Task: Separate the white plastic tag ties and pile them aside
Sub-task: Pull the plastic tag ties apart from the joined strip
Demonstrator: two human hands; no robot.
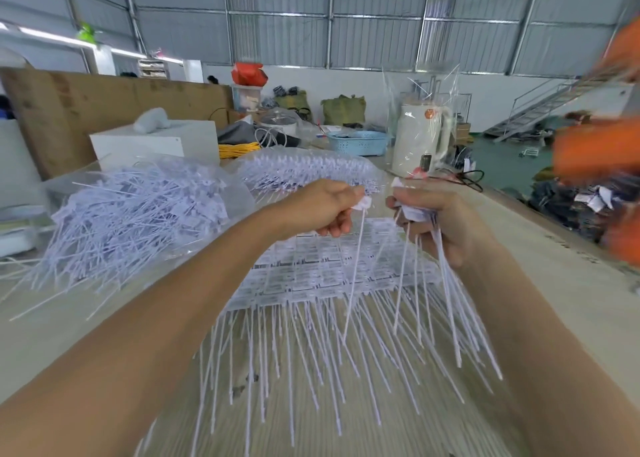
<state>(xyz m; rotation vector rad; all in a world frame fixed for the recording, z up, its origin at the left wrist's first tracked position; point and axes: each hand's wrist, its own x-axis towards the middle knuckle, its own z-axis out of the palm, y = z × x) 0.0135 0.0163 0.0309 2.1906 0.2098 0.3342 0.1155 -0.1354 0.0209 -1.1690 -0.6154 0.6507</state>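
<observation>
My left hand (329, 207) pinches the head of a single white tag tie (355, 269), whose thin tail hangs straight down. Close beside it, my right hand (440, 221) grips a bunch of tag ties (446, 300) by their heads, with the tails fanning downward. Both hands hover above a flat stack of joined tag-tie sheets (311, 276) lying on the table, tails pointing toward me. A large loose pile of separated ties (131, 217) lies on clear plastic at the left.
Another bagged batch of joined ties (311, 172) sits behind the hands. A white kettle in plastic wrap (422, 137), a blue basket (360, 143) and a white box (156, 143) stand farther back. Blurred orange shapes (595, 155) fill the right edge. The wooden table (561, 283) edge runs along the right.
</observation>
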